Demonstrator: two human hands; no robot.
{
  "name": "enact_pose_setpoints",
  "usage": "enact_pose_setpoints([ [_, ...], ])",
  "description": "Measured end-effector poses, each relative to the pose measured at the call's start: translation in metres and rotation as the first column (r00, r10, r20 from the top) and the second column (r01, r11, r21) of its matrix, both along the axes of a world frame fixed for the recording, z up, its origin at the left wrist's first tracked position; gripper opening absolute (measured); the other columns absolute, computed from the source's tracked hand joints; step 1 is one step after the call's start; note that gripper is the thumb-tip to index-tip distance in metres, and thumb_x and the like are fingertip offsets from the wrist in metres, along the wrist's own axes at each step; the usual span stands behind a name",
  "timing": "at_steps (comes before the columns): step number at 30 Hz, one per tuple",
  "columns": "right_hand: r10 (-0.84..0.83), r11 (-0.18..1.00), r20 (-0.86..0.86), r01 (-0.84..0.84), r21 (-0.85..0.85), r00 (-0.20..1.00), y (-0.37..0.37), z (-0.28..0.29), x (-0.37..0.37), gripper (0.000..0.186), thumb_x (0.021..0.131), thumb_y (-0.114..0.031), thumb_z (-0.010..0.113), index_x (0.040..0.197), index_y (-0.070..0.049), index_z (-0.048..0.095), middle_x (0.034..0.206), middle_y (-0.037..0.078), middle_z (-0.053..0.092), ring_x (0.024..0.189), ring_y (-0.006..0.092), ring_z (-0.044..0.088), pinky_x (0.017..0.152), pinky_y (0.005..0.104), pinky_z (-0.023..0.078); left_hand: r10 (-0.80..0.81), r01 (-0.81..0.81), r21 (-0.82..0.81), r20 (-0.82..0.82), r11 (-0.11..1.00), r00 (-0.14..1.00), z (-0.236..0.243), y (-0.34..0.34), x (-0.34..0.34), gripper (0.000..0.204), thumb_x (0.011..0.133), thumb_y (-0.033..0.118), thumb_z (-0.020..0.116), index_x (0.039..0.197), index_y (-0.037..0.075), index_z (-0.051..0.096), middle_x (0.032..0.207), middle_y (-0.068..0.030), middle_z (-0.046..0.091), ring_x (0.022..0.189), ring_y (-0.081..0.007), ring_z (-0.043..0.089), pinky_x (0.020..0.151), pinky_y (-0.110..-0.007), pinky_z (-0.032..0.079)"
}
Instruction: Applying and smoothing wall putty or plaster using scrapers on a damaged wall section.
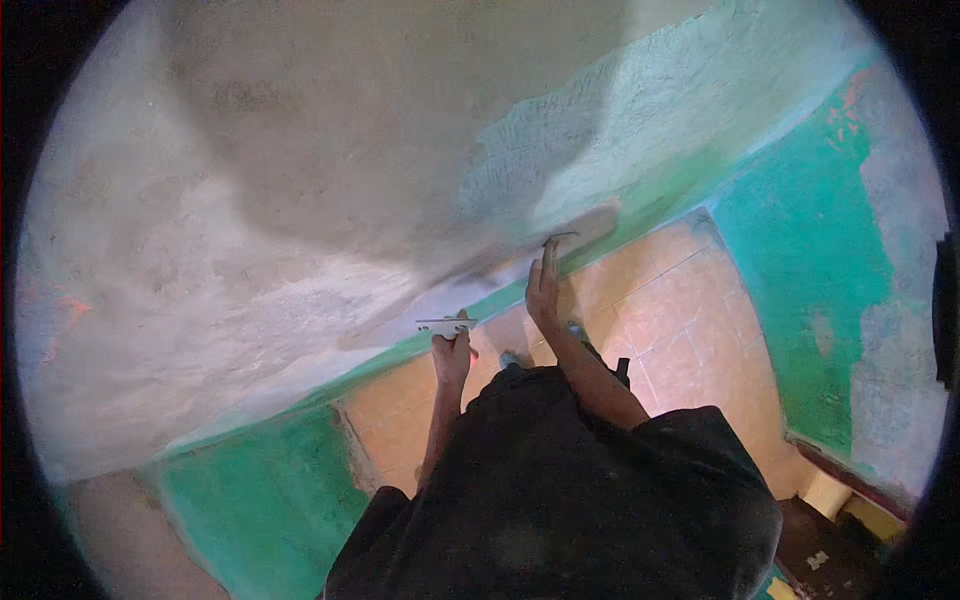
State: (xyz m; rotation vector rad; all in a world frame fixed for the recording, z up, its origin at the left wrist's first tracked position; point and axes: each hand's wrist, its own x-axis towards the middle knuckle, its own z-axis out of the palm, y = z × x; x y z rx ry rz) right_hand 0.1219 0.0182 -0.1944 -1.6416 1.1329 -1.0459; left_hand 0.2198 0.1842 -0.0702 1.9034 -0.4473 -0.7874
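A patchy wall [330, 230], grey and white above a green lower band, spans the upper frame under a broad shadow that could hide ridges or thin spots in its surface. Tiled floor [690, 330] shows right of center, where anything dropped would likely land. Mid-frame, the right grip [541, 300] grasps a thin blade at the wall, while the left grip [453, 357], lower and to the left, is closed around a pale plate. The plate [438, 328] sits close to the wall; a careless tilt could shed whatever it may carry, or knock its edge on the surface. Smallest, the blade [566, 235] appears almost edge-on; too steep an angle or uneven finger pressure could gouge the wall.
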Motion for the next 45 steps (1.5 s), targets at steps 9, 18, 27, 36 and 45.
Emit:
enact_pose_setpoints([
  [9, -0.287, 0.905, 0.234, 0.343, -0.253, 0.929, -0.089, 0.111, -0.038, 0.054, 0.103, -0.024, 0.032, 0.143, 0.012, 0.028, 0.151, 0.029, 0.024, 0.141, 0.0421, 0.022, 0.116, 0.0452, 0.017, 0.007, 0.052, -0.166, 0.338, 0.985, 0.941, 0.036, -0.02, 0.008, 0.03, 0.095, 0.02, 0.058, 0.072, 0.001, 0.051, 0.062, -0.0077, 0.054, 0.056, -0.0152, 0.053, 0.055, -0.032, 0.042],
  [18, -0.359, 0.867, 0.187, 0.253, 0.43, 0.914, 0.002, -0.041, 0.021, 0.052, 0.105, -0.026, 0.03, 0.142, 0.01, 0.032, 0.145, 0.023, 0.04, 0.134, 0.0296, 0.041, 0.111, 0.034, 0.031, 0.015, 0.003, -0.124, 0.146, 0.992, 0.989, 0.022, -0.005, 0.006, 0.025, 0.095, 0.016, 0.057, 0.075, 0.001, 0.055, 0.063, -0.0042, 0.053, 0.055, -0.012, 0.054, 0.051, -0.029, 0.042],
  [27, -0.512, 0.817, 0.292, 0.352, 0.458, 0.808, -0.05, 0.03, 0.014, 0.073, 0.101, -0.053, 0.03, 0.139, 0.009, 0.038, 0.144, 0.023, 0.041, 0.133, 0.0346, 0.041, 0.11, 0.0377, 0.032, 0.261, -0.269, -0.137, -0.073, 0.953, 0.963, -0.02, 0.034, 0.004, 0.017, 0.092, 0.01, 0.056, 0.084, -0.005, 0.059, 0.065, -0.0044, 0.054, 0.056, -0.0109, 0.053, 0.051, -0.027, 0.044],
  [36, -0.33, 0.899, 0.576, 0.063, 0.433, 0.748, -0.008, -0.152, 0.029, 0.072, 0.097, -0.063, 0.034, 0.149, -0.013, 0.034, 0.145, 0.006, 0.044, 0.129, 0.0221, 0.043, 0.108, 0.0407, 0.027, 0.075, -0.079, -0.09, -0.051, 0.993, 0.996, -0.048, 0.008, 0.015, 0.038, 0.095, 0.03, 0.062, 0.069, 0.005, 0.05, 0.062, 0.0004, 0.049, 0.057, -0.0079, 0.046, 0.052, -0.029, 0.04],
  [45, -0.441, 0.887, 0.461, 0.297, 0.352, 0.77, -0.055, 0.037, 0.012, 0.065, 0.102, -0.051, 0.027, 0.148, -0.006, 0.031, 0.15, 0.013, 0.036, 0.138, 0.0259, 0.034, 0.112, 0.039, 0.026, 0.243, -0.257, -0.051, -0.192, 0.965, 0.951, -0.055, 0.019, 0.024, 0.042, 0.094, 0.035, 0.062, 0.064, 0.012, 0.045, 0.056, 0.0034, 0.043, 0.051, -0.0079, 0.041, 0.05, -0.028, 0.035],
])
